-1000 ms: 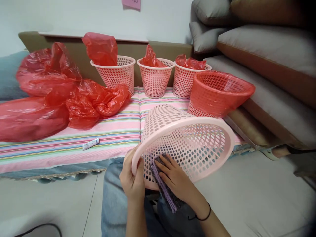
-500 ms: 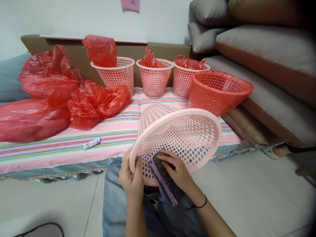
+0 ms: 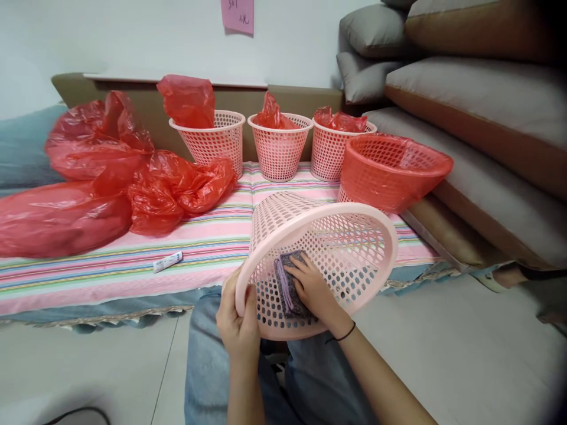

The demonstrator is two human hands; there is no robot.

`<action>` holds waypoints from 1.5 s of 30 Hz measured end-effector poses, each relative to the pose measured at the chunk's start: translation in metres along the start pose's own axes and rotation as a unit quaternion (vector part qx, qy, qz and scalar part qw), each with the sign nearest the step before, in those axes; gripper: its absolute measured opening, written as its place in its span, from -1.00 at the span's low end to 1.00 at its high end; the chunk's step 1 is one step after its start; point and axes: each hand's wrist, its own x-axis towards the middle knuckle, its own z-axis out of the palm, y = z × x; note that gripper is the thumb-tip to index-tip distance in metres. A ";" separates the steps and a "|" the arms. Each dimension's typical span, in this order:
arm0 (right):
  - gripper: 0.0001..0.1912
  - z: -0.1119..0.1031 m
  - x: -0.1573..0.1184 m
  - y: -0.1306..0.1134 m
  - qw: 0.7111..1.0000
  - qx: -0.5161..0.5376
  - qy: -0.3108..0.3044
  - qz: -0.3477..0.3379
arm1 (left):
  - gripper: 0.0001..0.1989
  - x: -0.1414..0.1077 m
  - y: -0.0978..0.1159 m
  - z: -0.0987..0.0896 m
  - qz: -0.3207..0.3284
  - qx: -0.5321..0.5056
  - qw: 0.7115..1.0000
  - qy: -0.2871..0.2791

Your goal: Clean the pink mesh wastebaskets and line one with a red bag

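1. The left hand gripped the basket by the left of its rim, thumb on the inner side and fingers round the outside
2. The right hand lay spread over a folded grey and purple cloth, fingers extended; could not tell whether its thumb pinched the cloth
3. The basket was tipped on its side above the jeans, in front of the person and at the near edge of the bed
4. Key relation: its long axis ran from the wide mouth, turned toward the person and somewhat right, back to the narrower base, away over the bed and a little left
5. Left hand stayed at the rim; right forearm crossed the lower rim, so the right hand was inside the mouth and nearer the base
6. Cloth was against the lower inner wall, left of the mouth's middle, between the two hands
7. Behind: three upright baskets with red plastic in their mouths; to their right, a basket wrapped in red plastic, near stacked cushions
8. Left on the bed: heaped red bags, and a small white tube nearer the front edge
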 end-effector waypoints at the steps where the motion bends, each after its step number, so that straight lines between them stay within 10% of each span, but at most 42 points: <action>1: -0.49 0.000 -0.003 -0.001 1.000 -0.010 -0.016 -0.010 | -0.75 0.000 0.000 0.000 0.004 0.004 1.000 0.001; 9: -0.57 -0.025 -0.018 -0.020 0.991 -0.029 -0.128 -0.029 | -0.73 0.000 -0.002 0.001 -0.017 0.020 0.999 0.023; 16: 0.04 -0.027 -0.018 -0.028 0.982 -0.037 -0.183 -0.010 | -0.72 0.001 -0.005 0.000 -0.036 0.011 0.999 0.028; 19: -0.09 -0.028 -0.017 -0.028 0.981 -0.040 -0.192 -0.005 | -0.72 0.001 -0.005 0.001 -0.037 0.010 0.999 0.035; 27: -0.19 -0.029 -0.022 -0.024 0.985 -0.024 -0.172 -0.013 | -0.73 0.003 -0.002 0.001 -0.026 0.003 0.999 0.023; 34: -0.65 -0.019 0.006 -0.023 0.998 -0.013 -0.047 0.028 | -0.74 0.002 0.005 0.003 -0.017 0.004 1.000 0.013; 40: -0.43 0.001 0.007 -0.038 0.977 -0.122 -0.010 0.175 | -0.73 0.000 0.001 0.002 -0.029 -0.004 1.000 0.010; 45: -0.38 -0.007 0.000 -0.033 0.981 -0.106 0.009 0.162 | -0.70 -0.001 -0.003 0.001 -0.045 0.000 0.999 0.025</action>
